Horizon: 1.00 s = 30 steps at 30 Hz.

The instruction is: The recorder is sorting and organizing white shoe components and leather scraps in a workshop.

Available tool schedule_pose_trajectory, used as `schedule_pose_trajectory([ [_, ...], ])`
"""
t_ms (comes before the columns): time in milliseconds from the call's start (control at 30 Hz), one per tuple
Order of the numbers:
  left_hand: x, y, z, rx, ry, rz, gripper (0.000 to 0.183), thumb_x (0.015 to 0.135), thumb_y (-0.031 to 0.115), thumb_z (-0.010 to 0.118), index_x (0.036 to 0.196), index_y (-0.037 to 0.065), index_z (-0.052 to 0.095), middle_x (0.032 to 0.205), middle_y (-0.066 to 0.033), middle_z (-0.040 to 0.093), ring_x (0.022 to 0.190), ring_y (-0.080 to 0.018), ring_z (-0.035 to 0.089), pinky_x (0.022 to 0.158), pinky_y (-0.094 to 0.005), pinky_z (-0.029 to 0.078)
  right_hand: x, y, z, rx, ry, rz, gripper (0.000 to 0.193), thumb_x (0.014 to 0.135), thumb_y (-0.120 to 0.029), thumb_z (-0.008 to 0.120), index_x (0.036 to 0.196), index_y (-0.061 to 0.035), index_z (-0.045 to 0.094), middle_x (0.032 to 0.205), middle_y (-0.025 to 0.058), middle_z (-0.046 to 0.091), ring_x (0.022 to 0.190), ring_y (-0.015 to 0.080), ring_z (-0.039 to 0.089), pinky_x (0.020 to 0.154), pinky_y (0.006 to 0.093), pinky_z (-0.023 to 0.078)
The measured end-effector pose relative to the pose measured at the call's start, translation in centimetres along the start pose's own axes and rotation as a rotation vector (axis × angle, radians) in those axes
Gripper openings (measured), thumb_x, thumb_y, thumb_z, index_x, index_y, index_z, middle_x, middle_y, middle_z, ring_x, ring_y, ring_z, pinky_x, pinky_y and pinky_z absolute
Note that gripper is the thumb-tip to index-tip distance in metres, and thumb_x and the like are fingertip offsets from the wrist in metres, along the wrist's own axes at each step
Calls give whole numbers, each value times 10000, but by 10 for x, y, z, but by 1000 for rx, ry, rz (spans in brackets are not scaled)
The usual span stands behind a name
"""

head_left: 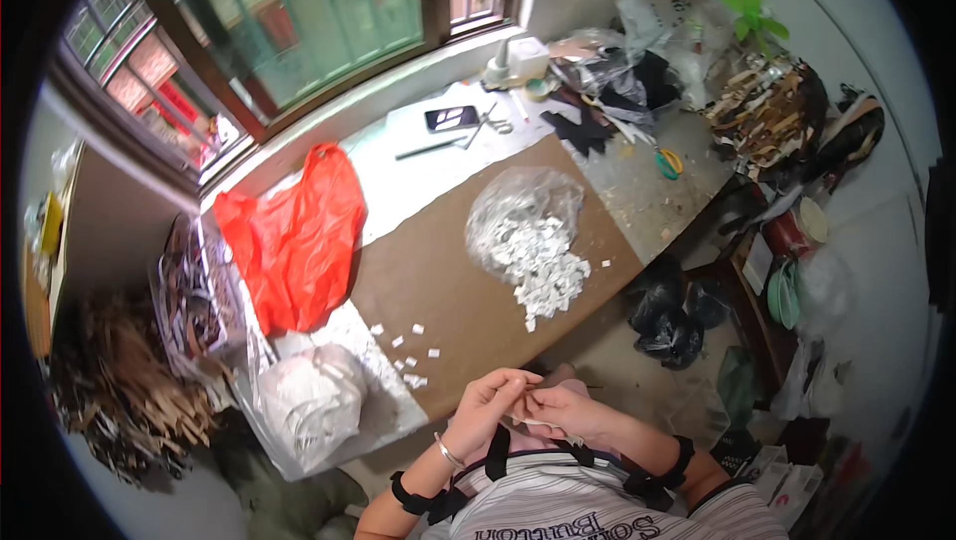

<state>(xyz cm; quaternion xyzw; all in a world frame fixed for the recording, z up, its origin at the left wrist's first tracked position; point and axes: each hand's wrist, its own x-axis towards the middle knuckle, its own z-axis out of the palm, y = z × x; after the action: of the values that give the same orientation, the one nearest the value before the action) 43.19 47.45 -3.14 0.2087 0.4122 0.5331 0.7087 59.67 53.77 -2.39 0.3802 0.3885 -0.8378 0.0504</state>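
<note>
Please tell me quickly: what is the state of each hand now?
Left hand: fingers curled; whether it holds something cannot be told.
Right hand: also curled; any held thing unclear.

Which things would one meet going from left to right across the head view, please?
Bundle of brown strips, red plastic bag, scattered small white pieces, left hand, right hand, scissors with green and yellow handles, heap of mixed strips.
</note>
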Motion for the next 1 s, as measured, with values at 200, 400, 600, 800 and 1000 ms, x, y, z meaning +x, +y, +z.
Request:
schedule_pose_trajectory([
  [200,139,5,-2,293,11,50,248,946,196,517,1060,-1,618,818,-18,630,754,-73,563,683,-215,458,-20,-20,-123,108,88,-134,183,953,-150,456,979,-10,571,649,-34,433,529,20,374,456,157,290],
  [400,378,-15,-1,1125,327,240,186,842,219,614,941,73,673,816,-134,659,722,-241,642,672,-339,495,-48,-66,-256,245,276,-178,198,956,-156,444,992,3,556,637,-13,470,486,42,400,441,169,322],
  [600,586,-72,-20,1476,558,495,195,754,218,693,895,92,645,904,-145,574,827,-310,588,726,-408,478,-84,-74,-359,273,592,-196,217,949,-136,417,999,20,559,640,25,511,509,84,461,484,212,395],
  [800,641,-103,1,1407,718,280,205,684,185,740,783,57,616,930,-145,539,878,-336,537,769,-422,456,-96,-61,-418,400,673,-145,230,948,-191,449,1011,4,552,666,45,539,542,110,506,525,248,428],
  [1000,632,-109,-13,1545,653,420,242,764,225,673,749,-6,602,954,-192,521,900,-360,493,776,-440,428,-58,-105,-432,407,506,-145,230,951,-183,449,1038,9,541,705,58,553,567,125,519,541,261,444],
])
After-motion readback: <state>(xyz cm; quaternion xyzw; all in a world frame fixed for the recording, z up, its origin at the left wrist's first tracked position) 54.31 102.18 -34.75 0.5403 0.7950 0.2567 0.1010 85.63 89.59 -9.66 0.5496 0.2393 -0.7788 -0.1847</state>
